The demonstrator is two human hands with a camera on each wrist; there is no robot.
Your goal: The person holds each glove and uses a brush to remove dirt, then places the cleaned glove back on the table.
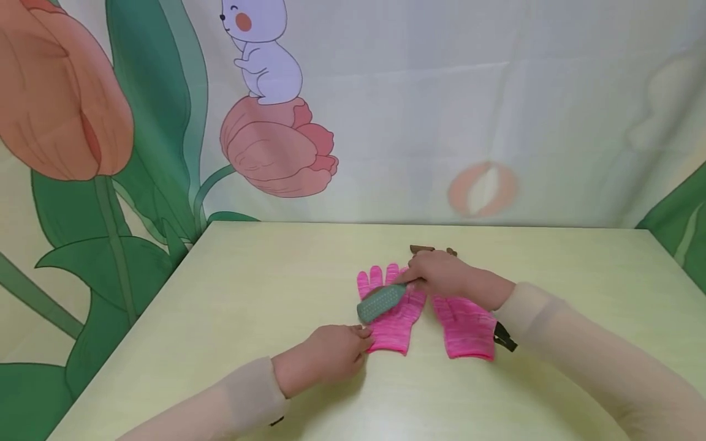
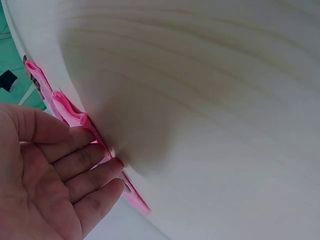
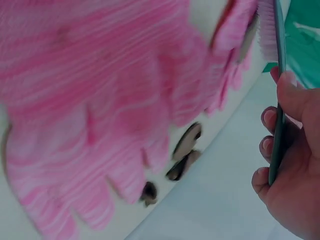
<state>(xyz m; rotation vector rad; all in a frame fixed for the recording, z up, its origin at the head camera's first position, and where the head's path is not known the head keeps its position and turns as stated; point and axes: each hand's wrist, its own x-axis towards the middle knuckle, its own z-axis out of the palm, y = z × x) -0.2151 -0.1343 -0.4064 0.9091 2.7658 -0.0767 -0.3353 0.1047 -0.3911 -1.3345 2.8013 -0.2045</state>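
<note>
My right hand [image 1: 441, 274] grips the handle of a green brush [image 1: 382, 303]. Its perforated back faces up in the head view, over the palm of the left of two pink gloves [image 1: 391, 334]. Pale bristles [image 3: 267, 30] show in the right wrist view, on the side toward the gloves. My left hand [image 1: 336, 352] pinches that glove's left edge near the cuff, thumb close against the index finger in the left wrist view. The second pink glove [image 1: 469, 331] lies to the right, its fingers hidden under my right hand and forearm.
Small brown pieces lie beyond the gloves, among them a flat one [image 1: 421, 248] and a rounded one [image 1: 451, 252]. A pale yellow table [image 1: 265, 275] carries everything. Behind its far edge hangs a printed cloth [image 1: 413, 122] with flowers and a white animal.
</note>
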